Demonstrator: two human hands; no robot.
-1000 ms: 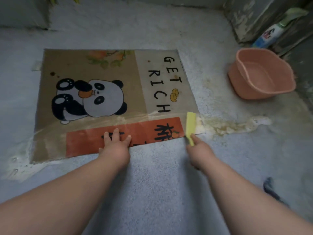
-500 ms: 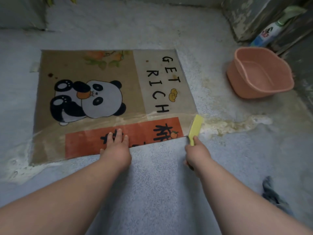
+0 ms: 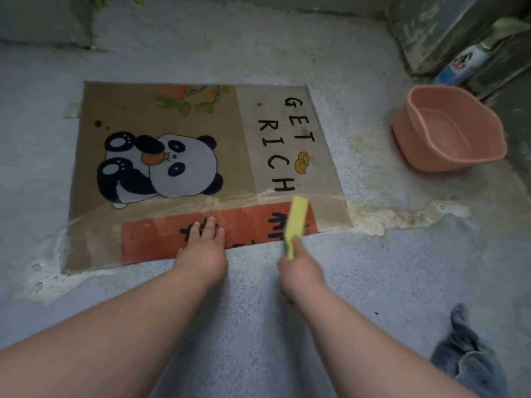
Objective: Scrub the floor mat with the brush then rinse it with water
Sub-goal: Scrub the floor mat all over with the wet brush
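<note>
On the wet floor mat (image 3: 178, 116), near edge: left hand (image 3: 202, 249) flat, fingers straight, pressing the red band. Right hand (image 3: 300, 272) curled round yellow brush (image 3: 296, 222), its head on the mat's red strip.

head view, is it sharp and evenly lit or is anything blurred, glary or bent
Head view: dim, flat light, with no hard shadows or glare on the mat. Head view: the brush in the right hand looks slightly soft-edged. Head view: the bottle near the top right corner is blurry, and the wide lens stretches things at the frame's edges.
</note>
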